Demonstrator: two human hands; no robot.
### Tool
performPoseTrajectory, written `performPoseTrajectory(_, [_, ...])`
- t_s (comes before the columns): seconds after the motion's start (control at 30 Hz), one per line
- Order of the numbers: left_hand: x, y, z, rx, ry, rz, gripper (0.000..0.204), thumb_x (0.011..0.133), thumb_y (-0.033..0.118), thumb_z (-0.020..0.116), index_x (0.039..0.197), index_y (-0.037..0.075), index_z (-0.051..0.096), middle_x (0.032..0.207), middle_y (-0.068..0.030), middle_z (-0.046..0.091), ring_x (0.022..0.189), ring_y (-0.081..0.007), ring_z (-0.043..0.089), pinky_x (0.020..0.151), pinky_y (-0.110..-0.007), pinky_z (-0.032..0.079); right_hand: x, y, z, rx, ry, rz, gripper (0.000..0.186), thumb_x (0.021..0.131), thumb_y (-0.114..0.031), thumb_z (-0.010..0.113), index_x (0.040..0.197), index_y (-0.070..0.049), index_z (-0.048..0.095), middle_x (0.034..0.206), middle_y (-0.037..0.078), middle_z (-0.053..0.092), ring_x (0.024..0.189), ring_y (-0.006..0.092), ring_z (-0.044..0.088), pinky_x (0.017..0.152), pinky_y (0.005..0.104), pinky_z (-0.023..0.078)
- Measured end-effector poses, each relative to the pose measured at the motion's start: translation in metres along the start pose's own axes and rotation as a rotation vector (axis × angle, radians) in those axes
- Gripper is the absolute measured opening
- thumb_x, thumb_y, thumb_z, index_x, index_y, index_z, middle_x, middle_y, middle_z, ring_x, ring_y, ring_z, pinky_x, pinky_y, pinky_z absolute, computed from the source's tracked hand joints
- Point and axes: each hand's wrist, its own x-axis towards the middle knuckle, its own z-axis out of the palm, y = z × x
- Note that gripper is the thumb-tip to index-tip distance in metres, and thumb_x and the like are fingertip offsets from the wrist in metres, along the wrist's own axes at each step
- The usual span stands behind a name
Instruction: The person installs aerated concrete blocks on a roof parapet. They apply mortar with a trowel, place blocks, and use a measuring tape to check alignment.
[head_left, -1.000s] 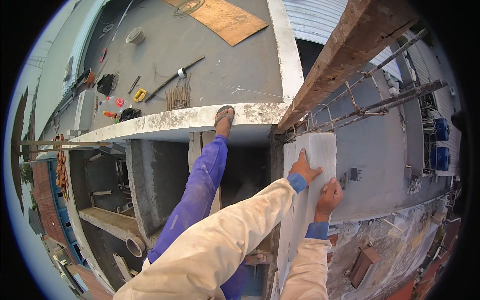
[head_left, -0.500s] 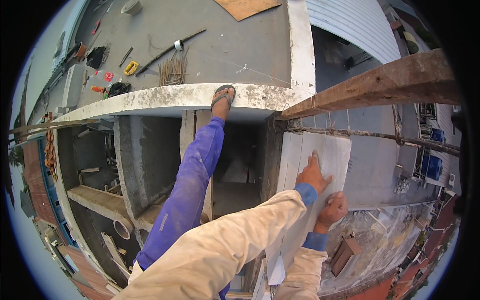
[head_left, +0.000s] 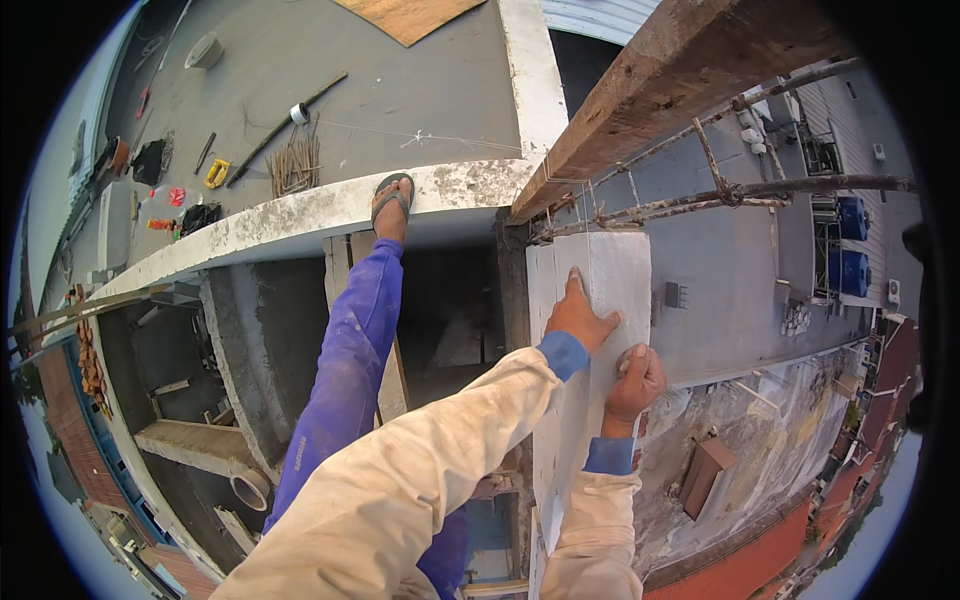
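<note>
My left hand [head_left: 582,318] lies on the long white slab [head_left: 620,265], index finger stretched along its face and thumb held apart. A thin string hangs down in front of the slab near that index finger. Just below and to the right, my right hand [head_left: 637,385] is closed at the slab's right edge, its fingers curled and thumb on top. Whatever those fingers hold is hidden. My foot in a dark flip-flop [head_left: 393,197] stands on the pale wall top [head_left: 455,185].
A thick wooden beam [head_left: 680,90] slants across the upper right above a rusty pole [head_left: 830,185]. Deep openings [head_left: 450,320] lie between the walls below. On the grey roof are a yellow-handled tool [head_left: 216,174], thin sticks [head_left: 294,165] and a bucket [head_left: 204,51].
The view has shifted, so the wall, foot and slab sit further left in the picture and the beam looms larger. Both hands keep about the same places on the slab.
</note>
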Motion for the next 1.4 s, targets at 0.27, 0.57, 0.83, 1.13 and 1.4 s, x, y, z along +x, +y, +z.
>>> performPoseTrajectory(0.27, [0.020, -0.023, 0.003, -0.107, -0.069, 0.150, 0.108, 0.079, 0.034, 0.087, 0.153, -0.009, 0.022, 0.130, -0.0331, 0.061, 0.110, -0.0378, 0.069, 0.097, -0.037, 0.056, -0.014, -0.054, -0.040, 0.585, -0.048, -0.148, 0.052, 0.106, -0.028, 0.050, 0.059, -0.008, 0.038, 0.055, 0.001, 0.039, 0.052, 0.0096, 0.033, 0.050, 0.0298, 0.024])
performPoseTrajectory(0.57, [0.010, -0.006, -0.011, -0.226, -0.224, 0.030, 0.081, 0.087, 0.030, 0.081, 0.145, -0.003, 0.036, 0.130, -0.0212, 0.059, 0.115, -0.0368, 0.065, 0.090, -0.052, 0.060, -0.061, -0.029, -0.050, 0.374, 0.125, -0.161, 0.053, 0.104, -0.022, 0.055, 0.056, -0.007, 0.037, 0.052, -0.001, 0.036, 0.047, 0.0104, 0.031, 0.046, 0.0314, 0.021])
performPoseTrajectory(0.83, [-0.053, -0.045, 0.026, -0.193, -0.311, -0.149, 0.079, 0.088, 0.036, 0.080, 0.140, -0.007, 0.038, 0.135, -0.0243, 0.050, 0.122, -0.0414, 0.059, 0.092, -0.055, 0.060, -0.119, -0.042, -0.102, 0.244, 0.327, -0.301, 0.049, 0.093, -0.024, 0.064, 0.050, -0.008, 0.047, 0.045, 0.006, 0.040, 0.038, 0.0199, 0.034, 0.041, 0.0367, 0.026])
performPoseTrajectory(1.13, [-0.051, -0.041, 0.015, -0.152, -0.382, -0.145, 0.071, 0.093, 0.036, 0.076, 0.145, 0.003, 0.041, 0.142, -0.0200, 0.049, 0.133, -0.0400, 0.050, 0.108, -0.058, 0.048, -0.158, -0.008, -0.123, 0.221, 0.398, -0.166, 0.045, 0.090, -0.025, 0.064, 0.053, -0.004, 0.052, 0.048, 0.014, 0.047, 0.041, 0.0276, 0.041, 0.045, 0.0396, 0.034])
performPoseTrajectory(1.4, [-0.040, -0.033, 0.017, -0.062, -0.341, -0.238, 0.083, 0.090, 0.047, 0.077, 0.152, 0.010, 0.035, 0.150, -0.0228, 0.039, 0.139, -0.0440, 0.041, 0.113, -0.060, 0.043, -0.185, -0.006, -0.141, 0.213, 0.498, 0.041, 0.045, 0.092, -0.024, 0.063, 0.056, -0.002, 0.047, 0.051, 0.017, 0.042, 0.045, 0.0339, 0.039, 0.049, 0.0439, 0.036])
